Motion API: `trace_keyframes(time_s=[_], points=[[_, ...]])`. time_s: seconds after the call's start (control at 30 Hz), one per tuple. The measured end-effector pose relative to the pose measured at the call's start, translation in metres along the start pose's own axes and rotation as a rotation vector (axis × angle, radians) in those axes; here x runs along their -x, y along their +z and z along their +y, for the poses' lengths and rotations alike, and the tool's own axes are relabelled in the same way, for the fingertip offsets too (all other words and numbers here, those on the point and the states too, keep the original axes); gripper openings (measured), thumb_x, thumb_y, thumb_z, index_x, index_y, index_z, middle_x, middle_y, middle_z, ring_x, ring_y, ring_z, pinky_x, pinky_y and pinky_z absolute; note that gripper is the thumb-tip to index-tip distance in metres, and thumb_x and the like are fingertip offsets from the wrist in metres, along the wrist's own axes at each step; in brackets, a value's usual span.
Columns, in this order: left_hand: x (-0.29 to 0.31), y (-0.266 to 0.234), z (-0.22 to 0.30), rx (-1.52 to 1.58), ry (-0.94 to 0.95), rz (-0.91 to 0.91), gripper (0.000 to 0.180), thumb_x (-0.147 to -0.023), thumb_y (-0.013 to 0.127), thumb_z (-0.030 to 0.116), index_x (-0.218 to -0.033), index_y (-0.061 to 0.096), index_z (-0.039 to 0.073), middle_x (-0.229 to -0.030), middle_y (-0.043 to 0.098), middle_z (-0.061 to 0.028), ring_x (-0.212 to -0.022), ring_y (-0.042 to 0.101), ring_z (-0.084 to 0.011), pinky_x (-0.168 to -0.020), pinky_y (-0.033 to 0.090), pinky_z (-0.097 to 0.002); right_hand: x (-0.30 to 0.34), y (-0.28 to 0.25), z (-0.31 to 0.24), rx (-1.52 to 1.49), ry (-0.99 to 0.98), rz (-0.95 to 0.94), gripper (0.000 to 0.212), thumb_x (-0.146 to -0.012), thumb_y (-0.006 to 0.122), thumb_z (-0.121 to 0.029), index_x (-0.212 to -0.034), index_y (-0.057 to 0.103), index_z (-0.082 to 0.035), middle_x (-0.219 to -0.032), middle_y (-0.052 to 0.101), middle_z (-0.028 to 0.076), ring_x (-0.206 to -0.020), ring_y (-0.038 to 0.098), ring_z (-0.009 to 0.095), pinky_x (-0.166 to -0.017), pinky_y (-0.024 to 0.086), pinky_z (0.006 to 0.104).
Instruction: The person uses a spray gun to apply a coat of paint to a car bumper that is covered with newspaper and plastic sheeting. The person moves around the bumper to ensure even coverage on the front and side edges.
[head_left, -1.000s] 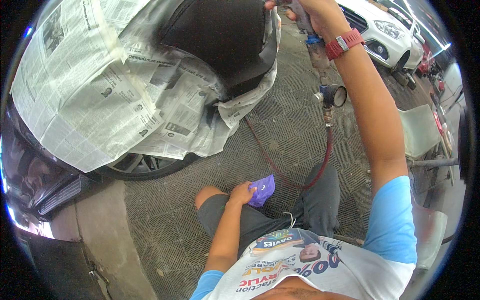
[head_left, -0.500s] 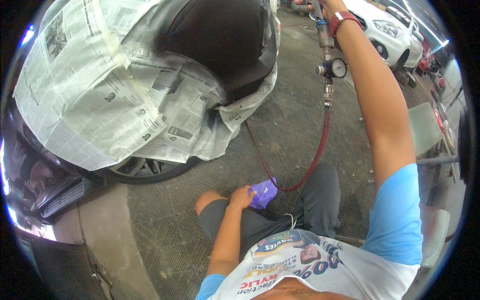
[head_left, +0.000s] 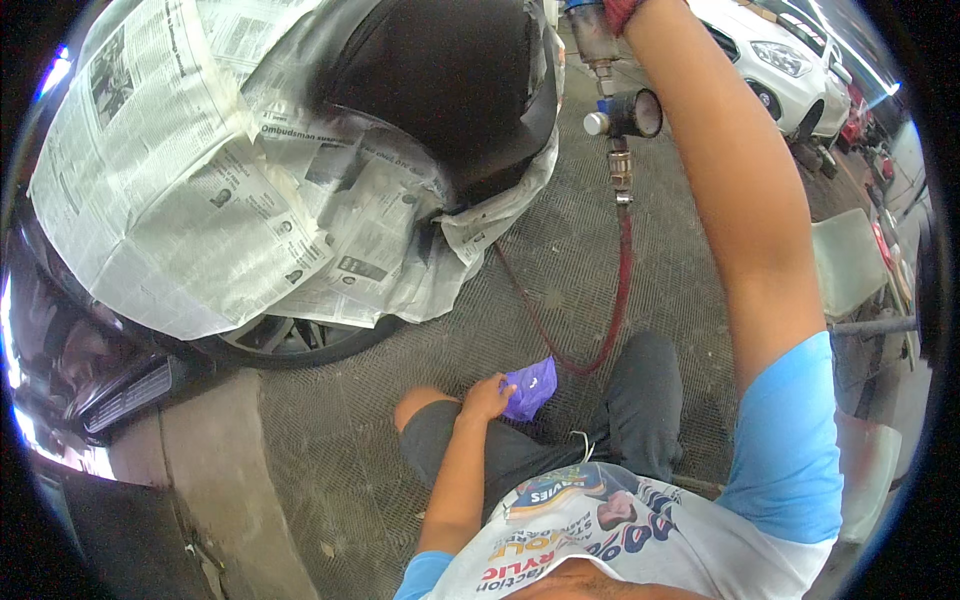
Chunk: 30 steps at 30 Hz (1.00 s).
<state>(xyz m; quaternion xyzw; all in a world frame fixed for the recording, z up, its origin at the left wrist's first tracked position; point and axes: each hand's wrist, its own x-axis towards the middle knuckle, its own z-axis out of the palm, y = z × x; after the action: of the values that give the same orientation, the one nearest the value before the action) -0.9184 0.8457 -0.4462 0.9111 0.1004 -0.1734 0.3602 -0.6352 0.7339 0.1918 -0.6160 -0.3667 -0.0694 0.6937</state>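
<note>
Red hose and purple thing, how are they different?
The red hose is long and curved; the purple thing is short and crumpled. The red hose hangs from a metal fitting, while the purple thing is held in the left hand. Both look bendy.

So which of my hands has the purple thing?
Your left hand, by your left knee, holds the purple thing; your right arm is stretched out, its hand outside the picture.
</note>
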Motion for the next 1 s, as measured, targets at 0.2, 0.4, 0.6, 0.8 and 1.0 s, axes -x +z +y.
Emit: trace_keyframes(time_s=[0.2,0.4,0.6,0.8,1.0], points=[[-0.007,0.008,-0.007,0.018,0.007,-0.024,0.055,-0.1,0.063,0.048,-0.138,0.064,0.009,-0.136,0.068,-0.0199,-0.128,0.062,-0.0398,-0.107,0.048,-0.051,0.024,-0.027,0.012,0.153,0.005,0.233,0.062,-0.111,0.033,-0.057,-0.111,0.067,-0.005,-0.082,0.073,0.013,-0.059,0.071,0.021,-0.041,0.049,0.0276],[-0.009,0.009,-0.013,0.002,0.034,-0.02,0.056,-0.099,0.064,0.048,-0.138,0.064,0.008,-0.136,0.067,-0.0224,-0.126,0.063,-0.0415,-0.106,0.048,-0.0522,0.088,0.001,0.03,0.209,0.01,0.169,0.066,-0.111,0.033,-0.059,-0.111,0.071,-0.004,-0.079,0.071,0.011,-0.059,0.07,0.016,-0.04,0.045,0.0264],[-0.012,0.01,-0.008,-0.056,0.025,-0.003,0.053,-0.099,0.064,0.048,-0.137,0.065,0.01,-0.135,0.068,-0.0202,-0.126,0.064,-0.04,-0.107,0.049,-0.0502,0.173,0.085,0.033,-0.015,0.061,-0.098,0.065,-0.112,0.038,-0.055,-0.127,0.067,0.0,-0.085,0.073,0.011,-0.065,0.069,0.012,-0.041,0.046,0.0227],[-0.006,0.006,0.008,-0.02,0.015,-0.007,0.05,-0.099,0.065,0.044,-0.136,0.065,0.009,-0.135,0.068,-0.0209,-0.127,0.063,-0.04,-0.107,0.049,-0.0499,0.211,0.105,0.097,-0.188,0.135,-0.061,0.065,-0.109,0.043,-0.058,-0.119,0.067,0.002,-0.086,0.075,0.015,-0.073,0.074,0.017,-0.042,0.047,0.0248],[0.006,-0.001,0.0,0.013,-0.004,0.038,0.045,-0.101,0.065,0.037,-0.134,0.066,0.007,-0.133,0.068,-0.0218,-0.128,0.061,-0.0398,-0.108,0.048,-0.0501,0.266,0.085,0.174,-0.135,0.324,0.196,0.066,-0.111,0.041,-0.056,-0.128,0.064,0.003,-0.096,0.075,0.017,-0.079,0.074,0.018,-0.043,0.048,0.0239]])
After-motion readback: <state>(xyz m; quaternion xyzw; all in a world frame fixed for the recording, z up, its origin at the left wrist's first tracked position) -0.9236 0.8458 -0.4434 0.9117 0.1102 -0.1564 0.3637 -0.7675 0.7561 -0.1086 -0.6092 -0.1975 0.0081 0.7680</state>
